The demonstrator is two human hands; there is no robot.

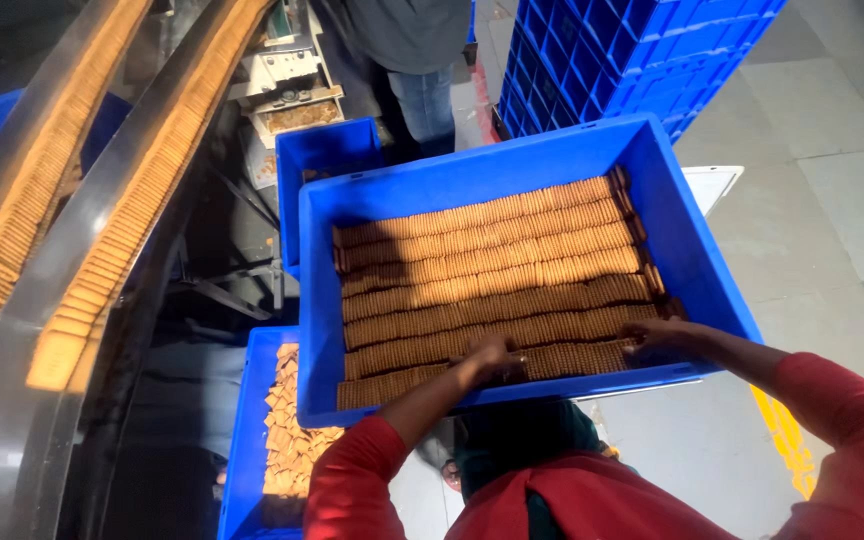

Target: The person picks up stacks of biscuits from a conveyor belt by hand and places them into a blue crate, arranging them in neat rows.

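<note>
Head view: both hands press on the nearest biscuit row [482,370] in the blue crate [697,270], left hand [492,357] fingers curled together, right hand [664,337] fingers spread flat. Squeezing evenly from both ends should keep the biscuits upright.

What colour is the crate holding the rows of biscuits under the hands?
Bright blue crate, seen best in the head view.
</note>
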